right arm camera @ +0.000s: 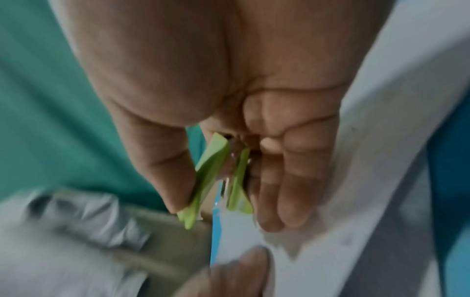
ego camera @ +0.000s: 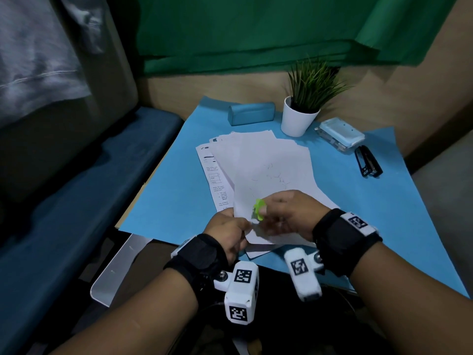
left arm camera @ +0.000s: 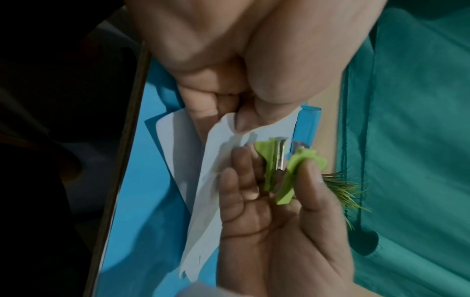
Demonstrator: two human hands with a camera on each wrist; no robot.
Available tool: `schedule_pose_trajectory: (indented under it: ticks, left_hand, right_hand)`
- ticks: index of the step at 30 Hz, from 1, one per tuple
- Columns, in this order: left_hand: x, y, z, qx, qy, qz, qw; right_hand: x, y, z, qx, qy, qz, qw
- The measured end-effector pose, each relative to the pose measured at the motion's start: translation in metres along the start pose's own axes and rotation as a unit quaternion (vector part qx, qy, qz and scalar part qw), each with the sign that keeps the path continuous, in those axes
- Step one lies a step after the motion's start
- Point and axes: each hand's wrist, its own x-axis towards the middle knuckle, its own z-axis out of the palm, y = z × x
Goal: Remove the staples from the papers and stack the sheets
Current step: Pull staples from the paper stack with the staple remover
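White sheets (ego camera: 271,165) lie fanned out on a blue mat (ego camera: 169,201). My left hand (ego camera: 230,231) pinches the near corner of the top paper (left arm camera: 223,132) between thumb and fingers. My right hand (ego camera: 289,213) grips a lime-green staple remover (ego camera: 258,210) between thumb and fingers, its metal claws at that same corner. In the left wrist view the staple remover (left arm camera: 282,168) sits just right of the pinched corner. The right wrist view is blurred and shows the green staple remover (right arm camera: 218,178) in my fingers (right arm camera: 292,180). No staple can be made out.
At the back of the mat stand a teal case (ego camera: 252,112) and a potted plant (ego camera: 303,108). To the right lie a pale blue stapler (ego camera: 341,134) and a black stapler (ego camera: 368,161). A dark blue seat (ego camera: 76,201) is on the left.
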Motion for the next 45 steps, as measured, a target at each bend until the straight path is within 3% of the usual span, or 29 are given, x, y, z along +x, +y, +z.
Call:
schedule_pose_trajectory:
  ticks: [2,4,6,7,8,10,11,12,16,21,32,38,40,42,43,45]
  left_hand:
    - [0.001,0.000,-0.001,0.002,0.014,-0.005,1.000]
    - [0.002,0.000,-0.003,0.002,0.016,-0.011,1.000]
    - [0.002,0.001,-0.005,0.001,0.017,-0.014,1.000]
    - [0.001,0.002,-0.004,0.002,0.017,-0.013,1.000]
    - [0.001,0.003,-0.004,0.003,0.021,-0.010,1.000]
    - [0.002,0.002,-0.002,0.003,0.019,0.008,1.000]
    - [0.002,0.000,-0.001,0.009,0.020,0.021,1.000]
    - [0.002,-0.001,-0.001,0.016,0.022,0.036,0.999]
    - [0.002,-0.003,-0.001,0.016,0.017,0.082,0.996]
    - [0.003,-0.004,0.000,0.034,0.025,0.098,0.994]
    - [0.005,-0.006,-0.003,0.053,0.009,0.117,0.992]
    - [0.000,-0.002,-0.003,0.042,0.018,0.093,0.995]
    - [-0.001,0.000,0.000,0.006,0.018,0.068,0.998]
    - [0.000,0.002,0.000,-0.022,0.027,0.043,0.998]
    - [0.001,0.002,-0.001,-0.025,0.032,0.031,0.999]
    - [0.002,0.000,-0.006,-0.019,0.035,0.006,0.999]
  right_hand:
    - [0.008,0.000,-0.004,0.094,0.015,0.023,0.995]
    - [0.016,0.002,-0.010,0.097,0.072,0.010,0.993]
    - [0.019,0.002,-0.011,0.046,0.075,-0.009,0.996]
    - [0.018,0.003,-0.010,-0.037,0.065,-0.032,0.997]
    - [0.016,0.002,-0.009,-0.169,0.060,-0.065,0.982]
    - [0.011,0.000,-0.004,-0.427,0.073,-0.127,0.892]
    - [0.008,-0.001,-0.001,-0.494,0.077,-0.151,0.853]
    - [0.005,-0.003,0.001,-0.519,0.077,-0.163,0.835]
    - [0.005,-0.004,0.005,-0.551,0.089,-0.186,0.808]
    - [0.007,-0.006,0.010,-0.582,0.090,-0.161,0.792]
    - [0.011,-0.010,0.011,-0.562,0.079,-0.146,0.810]
    - [0.018,-0.002,0.003,-0.482,0.074,-0.127,0.864]
    - [0.021,0.005,0.001,-0.389,0.084,-0.106,0.911]
    - [0.019,0.007,0.001,-0.212,0.079,-0.072,0.971]
    - [0.017,0.008,0.000,-0.107,0.077,-0.051,0.990]
    - [0.014,0.008,-0.005,0.055,0.073,-0.020,0.996]
